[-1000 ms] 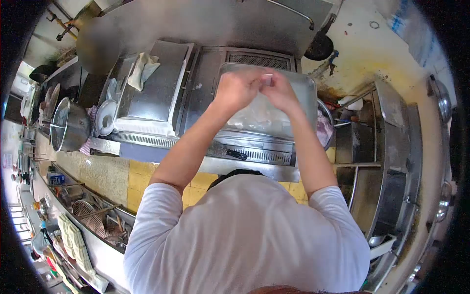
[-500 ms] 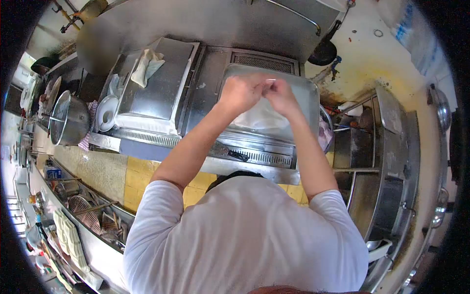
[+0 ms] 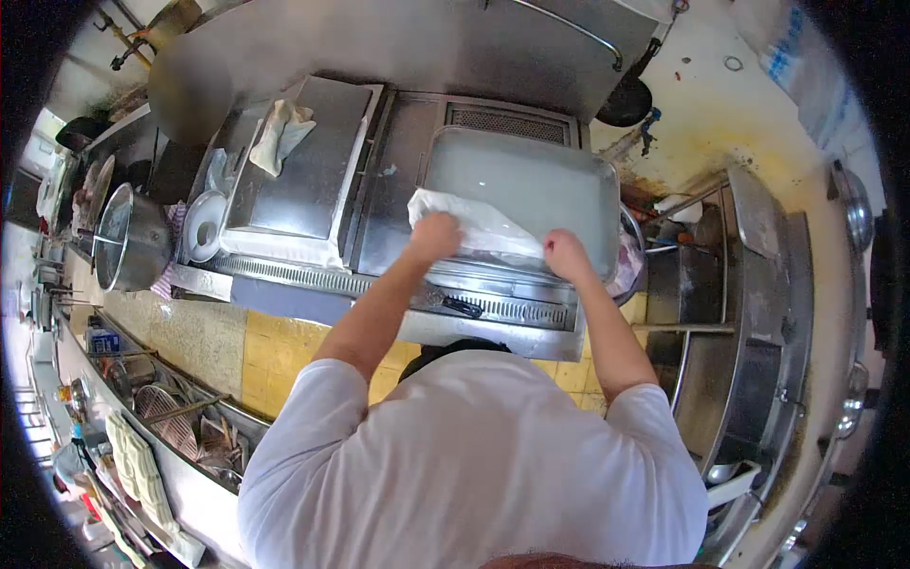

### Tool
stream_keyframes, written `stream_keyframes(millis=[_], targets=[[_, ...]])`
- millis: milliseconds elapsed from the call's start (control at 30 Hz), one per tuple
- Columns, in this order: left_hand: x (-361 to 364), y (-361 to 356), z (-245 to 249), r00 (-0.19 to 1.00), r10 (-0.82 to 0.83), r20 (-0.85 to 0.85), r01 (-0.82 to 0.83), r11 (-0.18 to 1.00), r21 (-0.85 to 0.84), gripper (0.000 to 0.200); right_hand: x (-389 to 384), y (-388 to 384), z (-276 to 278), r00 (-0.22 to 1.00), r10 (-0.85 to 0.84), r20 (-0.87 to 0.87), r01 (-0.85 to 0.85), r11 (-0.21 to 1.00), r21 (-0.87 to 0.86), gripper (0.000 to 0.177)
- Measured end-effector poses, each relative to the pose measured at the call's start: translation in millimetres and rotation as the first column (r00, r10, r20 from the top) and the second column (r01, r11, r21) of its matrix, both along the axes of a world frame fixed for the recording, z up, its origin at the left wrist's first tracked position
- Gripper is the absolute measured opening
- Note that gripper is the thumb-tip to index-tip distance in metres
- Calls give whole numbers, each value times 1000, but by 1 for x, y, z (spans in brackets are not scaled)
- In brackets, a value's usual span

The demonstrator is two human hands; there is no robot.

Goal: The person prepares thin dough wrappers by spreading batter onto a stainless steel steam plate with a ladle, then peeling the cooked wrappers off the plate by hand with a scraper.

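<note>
A white cloth (image 3: pixel 488 228) lies stretched along the near edge of a large metal tray (image 3: pixel 531 171) that looks filled with something pale and smooth. My left hand (image 3: pixel 436 236) is closed on the cloth's left part, near the tray's near left corner. At the cloth's right end, my right hand (image 3: pixel 566 254) is a fist gripping it, over the tray's near right part. Another folded, off-white cloth (image 3: pixel 277 137) rests on a metal lid (image 3: pixel 308 171) to the left.
Left of the counter are a white ring-shaped dish (image 3: pixel 203 228) and a big metal pot (image 3: pixel 133 237). A black-handled utensil (image 3: pixel 462 306) lies on the front ledge. A bowl (image 3: pixel 627 256) sits right of the tray, and a black pan (image 3: pixel 626 102) hangs behind.
My hands were close together over the tray's far part. They have come nearer to me and moved apart, and the white cloth is now drawn along the near edge.
</note>
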State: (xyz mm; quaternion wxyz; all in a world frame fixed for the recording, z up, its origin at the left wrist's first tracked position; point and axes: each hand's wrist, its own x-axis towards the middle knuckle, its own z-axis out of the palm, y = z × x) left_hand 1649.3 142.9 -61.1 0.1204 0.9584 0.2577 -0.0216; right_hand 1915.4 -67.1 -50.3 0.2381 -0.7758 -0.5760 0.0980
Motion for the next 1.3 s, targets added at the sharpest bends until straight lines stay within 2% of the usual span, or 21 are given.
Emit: stream_keyframes(millis=[67, 133, 200, 233, 300, 367, 433, 500, 567, 600, 667, 733, 800, 867, 933, 967, 1000, 1100, 1167, 1233, 1300], targets=[[11, -11, -15, 984, 160, 83, -152, 984, -91, 33, 11, 1, -29, 997, -40, 65, 64, 905, -420, 20], [18, -2, -10, 997, -50, 54, 55, 993, -106, 37, 14, 6, 4, 987, 52, 154, 38, 848, -528, 24], [41, -7, 25, 956, 168, 241, -79, 937, -341, 39, 18, 17, 21, 994, -96, 50, 103, 979, -178, 22], [41, -25, 90, 912, 268, 310, -116, 894, -433, 33, 20, 37, 33, 986, -155, -62, 138, 967, -213, 18], [61, -36, 117, 727, 218, 651, 15, 943, -333, 23, -9, 60, 83, 861, -20, -508, 127, 976, 176, 16], [71, -46, 159, 577, 137, 805, 97, 967, -234, 19, -45, 74, 145, 618, 124, -776, 28, 983, 179, 17], [58, -43, 200, 573, 105, 813, 48, 986, -161, 19, -45, 70, 131, 708, -37, -705, 54, 999, 2, 11], [38, -25, 234, 327, 171, 930, -11, 984, -177, 19, -5, 59, 32, 869, -165, -466, 155, 986, -60, 15], [13, -1, 245, 285, 246, 926, -81, 969, -233, 19, 25, 35, 0, 997, 22, -72, -17, 998, 67, 22], [1, 4, 248, 249, 325, 912, -130, 945, -301, 18, 27, 37, 7, 997, 33, -69, -28, 997, 69, 22], [-3, -3, 240, 300, 334, 893, -175, 940, -293, 18, 31, 30, 42, 998, 9, -60, -30, 931, -364, 29], [18, -20, 206, 371, 164, 914, -89, 986, -141, 18, -24, 48, 127, 939, -37, -343, -16, 988, -151, 32], [30, -45, 203, 480, 155, 863, -55, 988, -147, 19, -70, 66, 164, 705, 258, -661, 6, 929, 370, 27], [41, -50, 200, 614, -5, 789, 26, 1000, -14, 19, -81, 68, 165, 768, 241, -593, -31, 939, 342, 24], [22, -41, 234, 575, 307, 758, -78, 943, -322, 21, -56, 60, 105, 739, 36, -673, -62, 998, -15, 24], [10, -32, 251, 458, 324, 828, -131, 946, -298, 20, -46, 51, 82, 894, 27, -447, -49, 998, -38, 25], [5, -10, 244, 373, 468, 801, -80, 876, -475, 17, -34, 40, 67, 982, 27, -186, -42, 996, -75, 26], [3, -10, 250, 369, 495, 787, -176, 869, -463, 16, 5, 16, 59, 992, -44, -122, 5, 953, -303, 24], [19, -19, 218, 386, 369, 845, -9, 918, -396, 22, -14, 26, 92, 862, 64, -503, -13, 995, 103, 19], [39, -46, 213, 450, 378, 809, 54, 893, -447, 22, -61, 54, 150, 622, 299, -724, 115, 879, 462, 20], [56, -58, 207, 515, 519, 682, 165, 721, -673, 25, -65, 58, 192, 759, 163, -630, 45, 953, 301, 21]])
